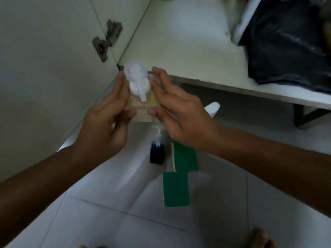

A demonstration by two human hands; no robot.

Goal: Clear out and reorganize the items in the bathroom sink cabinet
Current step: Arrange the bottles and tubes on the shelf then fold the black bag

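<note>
A clear pump bottle (138, 90) with a white pump head and pale yellowish liquid is held up in front of the cabinet's floor edge. My left hand (107, 120) grips its left side and my right hand (177, 111) grips its right side, fingers spread around it. Below on the floor stand a dark blue pump bottle (157, 153) and two green scrub sponges (185, 158) (176, 189), one on edge, one flat.
The open white cabinet door (44, 68) with its metal hinge (107, 39) is on the left. The cabinet shelf (179, 42) holds a dark plastic bag (290, 42) at right. A white object (212, 108) lies under the shelf edge. My toes (259, 238) show at the bottom.
</note>
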